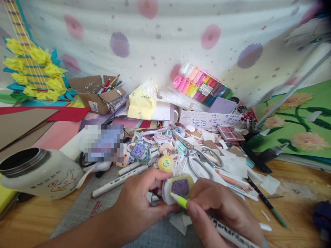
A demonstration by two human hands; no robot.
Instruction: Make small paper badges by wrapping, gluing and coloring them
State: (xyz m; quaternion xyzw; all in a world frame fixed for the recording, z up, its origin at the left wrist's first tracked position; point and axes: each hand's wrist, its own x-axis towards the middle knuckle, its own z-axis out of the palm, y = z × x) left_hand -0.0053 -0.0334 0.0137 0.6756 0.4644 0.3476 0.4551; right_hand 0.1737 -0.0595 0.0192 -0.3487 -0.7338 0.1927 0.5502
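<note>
Between the thumb and fingers of my left hand is a small rounded paper craft piece, white at the side, with a purple patch inside a yellow-green border on its face. My right hand grips a white-barrelled marker with a yellow-green collar. The marker's pale tip meets the lower left of the coloured face, or is very close to it. Just beyond my hands lie a yellow round piece with a drawn face and a purple-and-teal piece. Capped markers lie left of them.
Scissors lie among paper scraps behind my hands. At left stands a wide-mouthed white jar, near a phone. A cardboard box and a pack of coloured clay are at the back. A grey cutting mat lies underneath.
</note>
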